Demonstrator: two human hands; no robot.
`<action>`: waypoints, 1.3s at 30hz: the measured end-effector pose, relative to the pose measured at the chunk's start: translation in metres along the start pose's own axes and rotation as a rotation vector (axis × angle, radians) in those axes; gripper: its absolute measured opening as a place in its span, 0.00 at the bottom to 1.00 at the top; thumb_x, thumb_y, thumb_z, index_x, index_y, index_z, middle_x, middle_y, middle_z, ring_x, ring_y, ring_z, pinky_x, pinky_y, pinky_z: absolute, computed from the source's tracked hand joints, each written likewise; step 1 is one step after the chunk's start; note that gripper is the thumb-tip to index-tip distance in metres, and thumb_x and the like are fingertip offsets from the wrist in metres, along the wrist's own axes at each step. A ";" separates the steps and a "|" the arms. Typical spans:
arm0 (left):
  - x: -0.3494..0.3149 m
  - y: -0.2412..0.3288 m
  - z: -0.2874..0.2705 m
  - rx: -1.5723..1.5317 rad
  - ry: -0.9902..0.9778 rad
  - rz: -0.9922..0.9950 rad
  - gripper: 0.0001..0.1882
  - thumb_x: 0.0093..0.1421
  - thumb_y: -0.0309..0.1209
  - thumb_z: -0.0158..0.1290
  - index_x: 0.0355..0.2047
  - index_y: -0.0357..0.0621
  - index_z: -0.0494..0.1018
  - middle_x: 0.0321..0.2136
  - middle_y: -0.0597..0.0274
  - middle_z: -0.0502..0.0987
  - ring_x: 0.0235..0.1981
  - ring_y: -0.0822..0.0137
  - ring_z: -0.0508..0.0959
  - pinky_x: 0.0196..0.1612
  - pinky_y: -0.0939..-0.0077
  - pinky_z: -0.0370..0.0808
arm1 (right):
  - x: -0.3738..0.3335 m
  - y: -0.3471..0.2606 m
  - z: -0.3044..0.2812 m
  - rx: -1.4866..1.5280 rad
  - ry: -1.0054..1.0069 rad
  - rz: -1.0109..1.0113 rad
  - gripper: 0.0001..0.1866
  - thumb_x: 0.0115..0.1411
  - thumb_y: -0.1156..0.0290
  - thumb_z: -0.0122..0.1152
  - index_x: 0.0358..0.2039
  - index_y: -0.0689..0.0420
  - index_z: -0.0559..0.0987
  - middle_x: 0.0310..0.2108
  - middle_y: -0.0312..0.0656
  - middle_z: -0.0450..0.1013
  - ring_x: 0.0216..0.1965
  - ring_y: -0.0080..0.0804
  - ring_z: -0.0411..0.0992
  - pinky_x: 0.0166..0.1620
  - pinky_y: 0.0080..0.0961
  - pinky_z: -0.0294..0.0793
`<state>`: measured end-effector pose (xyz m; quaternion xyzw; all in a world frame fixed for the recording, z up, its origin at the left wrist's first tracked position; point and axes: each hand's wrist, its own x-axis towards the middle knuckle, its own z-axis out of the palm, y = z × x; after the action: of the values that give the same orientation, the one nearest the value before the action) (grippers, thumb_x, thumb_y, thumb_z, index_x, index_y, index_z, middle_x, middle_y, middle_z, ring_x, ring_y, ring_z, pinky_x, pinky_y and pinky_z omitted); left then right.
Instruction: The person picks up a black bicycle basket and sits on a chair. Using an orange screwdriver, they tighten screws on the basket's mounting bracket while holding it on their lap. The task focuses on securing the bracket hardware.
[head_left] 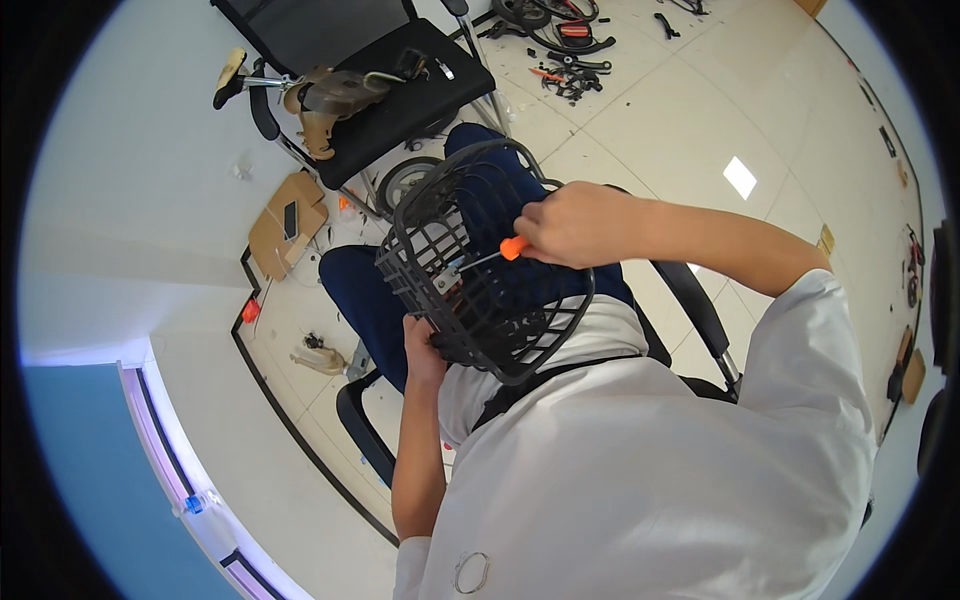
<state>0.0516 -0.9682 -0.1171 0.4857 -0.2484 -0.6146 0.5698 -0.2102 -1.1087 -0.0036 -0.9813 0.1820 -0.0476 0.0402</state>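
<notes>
Basket (514, 376) tilts over the lap (352, 290). Right hand (580, 225), closed around the screwdriver (514, 247), points its shaft at the bracket (446, 281) inside; left hand (423, 350) meets the basket's left wall, closure hidden. Off-axis pressure could cause slippage.

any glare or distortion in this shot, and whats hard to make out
Head view: a bright patch glares on the tiled floor; straight edges bow toward the dark rim; the black basket partly blends with the navy trousers, hiding detail.
</notes>
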 end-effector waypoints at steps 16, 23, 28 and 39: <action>0.008 0.017 -0.032 0.243 -0.200 0.214 0.31 0.61 0.37 0.39 0.60 0.26 0.61 0.55 0.40 0.71 0.58 0.48 0.71 0.63 0.55 0.65 | 0.015 -0.014 0.024 0.741 -0.244 0.525 0.22 0.62 0.60 0.47 0.29 0.68 0.80 0.25 0.58 0.76 0.32 0.55 0.76 0.41 0.43 0.74; 0.006 0.037 -0.058 0.231 -0.121 0.227 0.34 0.53 0.29 0.39 0.62 0.27 0.59 0.54 0.39 0.71 0.56 0.48 0.73 0.63 0.60 0.66 | 0.037 -0.036 0.045 0.633 -0.164 0.321 0.17 0.63 0.60 0.57 0.36 0.65 0.75 0.24 0.56 0.75 0.30 0.56 0.75 0.35 0.45 0.73; 0.011 0.034 -0.048 0.203 -0.077 0.172 0.35 0.50 0.27 0.43 0.61 0.29 0.61 0.54 0.44 0.72 0.56 0.54 0.73 0.61 0.63 0.68 | 0.032 -0.035 0.062 0.442 -0.095 0.351 0.15 0.57 0.64 0.60 0.35 0.65 0.72 0.23 0.55 0.75 0.30 0.57 0.76 0.35 0.45 0.74; -0.001 0.034 -0.022 0.149 -0.162 0.450 0.42 0.41 0.22 0.43 0.62 0.26 0.58 0.58 0.45 0.68 0.60 0.50 0.69 0.66 0.62 0.60 | 0.027 -0.030 0.029 0.774 0.020 0.399 0.13 0.50 0.69 0.60 0.33 0.62 0.71 0.17 0.46 0.70 0.20 0.44 0.71 0.27 0.36 0.67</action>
<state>0.0865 -0.9694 -0.0970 0.4079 -0.4397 -0.4895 0.6330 -0.1714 -1.0889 -0.0276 -0.8389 0.3373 -0.1132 0.4120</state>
